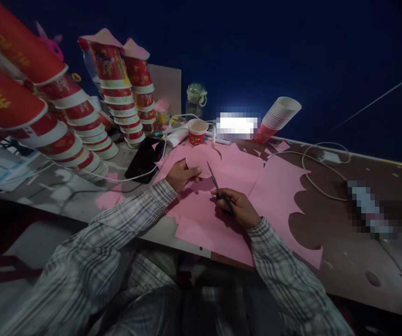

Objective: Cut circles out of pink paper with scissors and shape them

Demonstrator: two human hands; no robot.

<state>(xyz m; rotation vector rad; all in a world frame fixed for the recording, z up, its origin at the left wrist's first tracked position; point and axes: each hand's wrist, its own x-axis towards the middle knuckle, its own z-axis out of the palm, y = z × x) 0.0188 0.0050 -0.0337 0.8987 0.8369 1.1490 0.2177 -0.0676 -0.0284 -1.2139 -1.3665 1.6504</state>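
Note:
My left hand (pixel 183 174) pinches a rounded piece of pink paper (pixel 204 158) between thumb and fingers. In my right hand (pixel 238 204) is a pair of dark-handled scissors (pixel 213 176), its blades pointing up and away beside the right edge of that piece. Whether the blades touch the paper I cannot tell. Under both hands lie large pink paper sheets (pixel 218 238). One sheet (pixel 278 196) on the right has curved bites cut out of its edge. Just beyond my left hand stands a red and white paper cup (pixel 197 133).
Tall stacks of red paper cups (pixel 117 88) rise at the left, some topped with pink paper. A black phone (pixel 144 161) lies near them with a white cable across it. Further back are a lidded jar (pixel 197 99) and a leaning cup stack (pixel 280 116). At right sits a power strip (pixel 370 207).

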